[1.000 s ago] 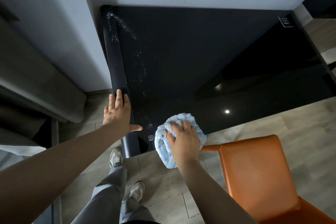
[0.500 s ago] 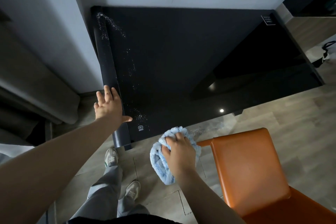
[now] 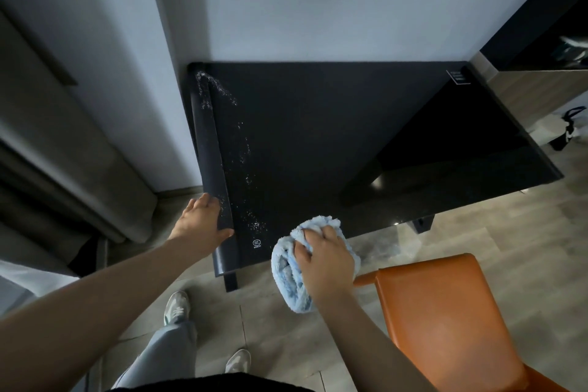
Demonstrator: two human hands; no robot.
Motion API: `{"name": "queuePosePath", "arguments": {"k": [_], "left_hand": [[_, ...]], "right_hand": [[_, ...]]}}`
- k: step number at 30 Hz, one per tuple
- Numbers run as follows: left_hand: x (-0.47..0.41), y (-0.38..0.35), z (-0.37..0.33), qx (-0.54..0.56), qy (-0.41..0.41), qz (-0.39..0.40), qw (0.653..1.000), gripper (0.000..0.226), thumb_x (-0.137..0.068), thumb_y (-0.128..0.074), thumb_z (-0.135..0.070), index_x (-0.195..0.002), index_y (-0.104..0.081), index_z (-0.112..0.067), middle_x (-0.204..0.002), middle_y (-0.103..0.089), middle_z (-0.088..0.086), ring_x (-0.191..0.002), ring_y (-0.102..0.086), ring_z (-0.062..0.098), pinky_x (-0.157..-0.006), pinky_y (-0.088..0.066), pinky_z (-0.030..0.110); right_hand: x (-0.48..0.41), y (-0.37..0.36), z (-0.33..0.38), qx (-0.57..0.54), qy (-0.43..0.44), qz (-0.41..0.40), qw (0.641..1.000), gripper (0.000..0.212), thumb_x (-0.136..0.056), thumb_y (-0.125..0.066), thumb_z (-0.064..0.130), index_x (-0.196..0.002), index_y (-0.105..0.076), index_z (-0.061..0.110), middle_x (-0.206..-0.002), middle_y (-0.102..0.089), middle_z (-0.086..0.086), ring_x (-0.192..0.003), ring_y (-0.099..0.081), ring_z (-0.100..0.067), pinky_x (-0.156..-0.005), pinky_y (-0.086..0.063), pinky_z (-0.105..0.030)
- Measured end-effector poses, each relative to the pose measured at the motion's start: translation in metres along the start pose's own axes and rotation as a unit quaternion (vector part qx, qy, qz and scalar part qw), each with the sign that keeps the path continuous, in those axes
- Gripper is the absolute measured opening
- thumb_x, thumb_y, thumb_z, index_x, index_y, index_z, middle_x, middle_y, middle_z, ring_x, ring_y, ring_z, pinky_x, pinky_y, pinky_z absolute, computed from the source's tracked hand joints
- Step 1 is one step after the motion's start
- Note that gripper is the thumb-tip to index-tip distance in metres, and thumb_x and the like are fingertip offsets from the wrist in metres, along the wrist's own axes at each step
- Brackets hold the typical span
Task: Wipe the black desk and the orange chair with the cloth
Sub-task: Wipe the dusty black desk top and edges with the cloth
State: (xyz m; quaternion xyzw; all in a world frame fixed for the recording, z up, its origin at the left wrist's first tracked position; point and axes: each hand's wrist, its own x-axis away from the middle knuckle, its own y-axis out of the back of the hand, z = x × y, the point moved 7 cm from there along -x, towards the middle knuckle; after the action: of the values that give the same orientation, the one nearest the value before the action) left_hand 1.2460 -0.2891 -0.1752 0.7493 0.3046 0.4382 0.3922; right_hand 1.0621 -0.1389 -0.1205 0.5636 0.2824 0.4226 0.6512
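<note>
Black desk (image 3: 318, 143), white specks (image 3: 245, 149) along its left side: right hand (image 3: 324, 259) clutches the bunched cloth (image 3: 288, 277) at the front edge, flat left hand (image 3: 199, 226) braces the corner; long overlapping strokes should gather them.

Your black table (image 3: 318, 143) is shiny and stands against the wall (image 3: 318, 3). White crumbs (image 3: 245, 149) lie along its left side. Your fluffy blue cloth (image 3: 286, 267) is bunched up in your right hand (image 3: 324, 261) at the table's front edge. Your orange chair (image 3: 445, 312) stands just beside it.

Dim room, glare spots – edges warped
</note>
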Motion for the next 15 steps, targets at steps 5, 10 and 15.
{"name": "queuePosePath", "arguments": {"k": [5,10,15], "left_hand": [[-0.014,0.022,0.027,0.023,0.003,-0.001,1.000,0.076,-0.087,-0.062,-0.047,-0.147,-0.031,-0.011,-0.156,-0.025,0.013,-0.144,-0.022,0.029,-0.116,-0.025,0.039],[-0.041,0.048,0.062,0.016,0.000,-0.002,1.000,0.070,-0.089,-0.060,-0.046,-0.143,-0.036,-0.008,-0.151,-0.032,0.009,-0.139,-0.030,0.026,-0.113,-0.027,0.034],[-0.074,0.071,0.092,0.023,-0.003,0.007,1.000,0.066,-0.091,-0.056,-0.047,-0.141,-0.036,-0.010,-0.150,-0.034,0.008,-0.138,-0.031,0.027,-0.112,-0.031,0.035]], "right_hand": [[-0.032,0.007,0.032,-0.046,-0.004,-0.056,0.997,0.019,-0.091,-0.056,0.036,-0.101,-0.068,0.024,-0.098,-0.060,0.002,-0.086,-0.059,-0.017,-0.062,-0.038,-0.027],[-0.080,0.004,0.076,-0.060,0.001,-0.065,0.996,0.020,-0.090,-0.059,0.034,-0.102,-0.070,0.022,-0.099,-0.061,0.001,-0.083,-0.059,-0.018,-0.060,-0.044,-0.030],[-0.129,0.002,0.113,-0.051,-0.017,-0.047,0.997,0.026,-0.093,-0.053,0.038,-0.111,-0.066,0.023,-0.107,-0.059,0.002,-0.090,-0.058,-0.017,-0.064,-0.032,-0.027]]}}
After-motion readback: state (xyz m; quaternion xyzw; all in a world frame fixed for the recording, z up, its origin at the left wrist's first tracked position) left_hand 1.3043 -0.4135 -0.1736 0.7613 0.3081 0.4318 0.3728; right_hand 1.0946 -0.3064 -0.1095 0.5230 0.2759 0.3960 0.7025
